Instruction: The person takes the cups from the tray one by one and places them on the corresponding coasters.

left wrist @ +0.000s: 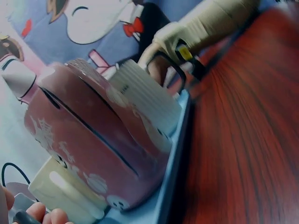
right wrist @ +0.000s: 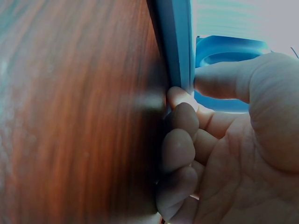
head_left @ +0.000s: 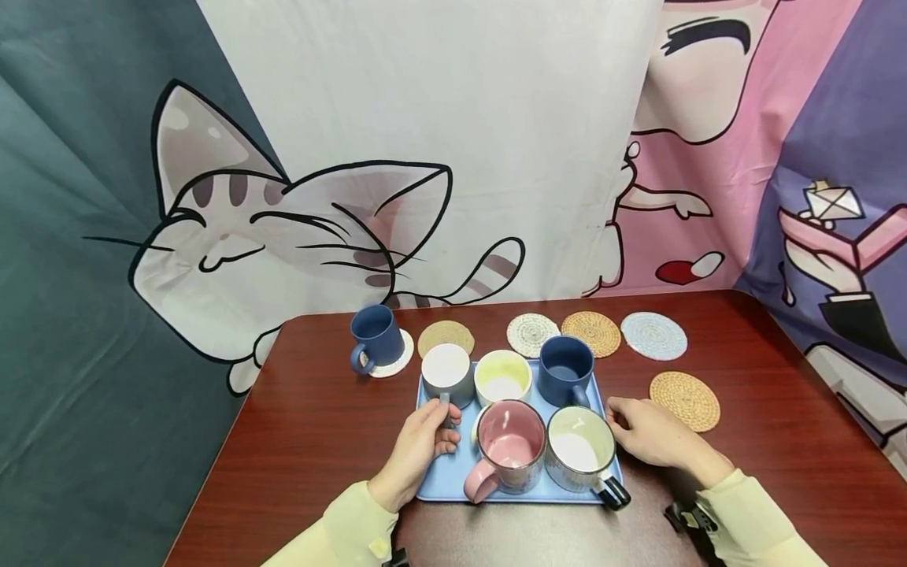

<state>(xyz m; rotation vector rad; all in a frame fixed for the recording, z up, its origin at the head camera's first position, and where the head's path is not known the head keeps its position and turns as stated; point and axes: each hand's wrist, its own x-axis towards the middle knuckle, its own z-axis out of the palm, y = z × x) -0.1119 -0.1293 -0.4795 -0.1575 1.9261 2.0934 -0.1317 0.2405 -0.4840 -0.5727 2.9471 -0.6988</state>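
Note:
On a blue tray [head_left: 442, 479] stand several mugs. My left hand [head_left: 418, 446] pinches the handle of the grey mug [head_left: 459, 390] at the tray's back left; in the left wrist view its fingers [left wrist: 56, 217] are around the dark handle. A pale yellow mug [head_left: 502, 394] and a navy mug [head_left: 560, 387] are beside it. The pink mug [head_left: 520, 472] and the cream mug with a black handle [head_left: 567, 472] stand in front. My right hand [head_left: 655, 433] grips the tray's right edge [right wrist: 181, 42] between thumb and fingers.
Behind the tray's left, another navy mug [head_left: 379, 335] rests partly on a white coaster [head_left: 399, 364]. Round coasters lie along the back, with a blue one [head_left: 654, 335] and a tan one [head_left: 685, 401] at the right. A printed cloth [head_left: 496, 142] hangs behind the table.

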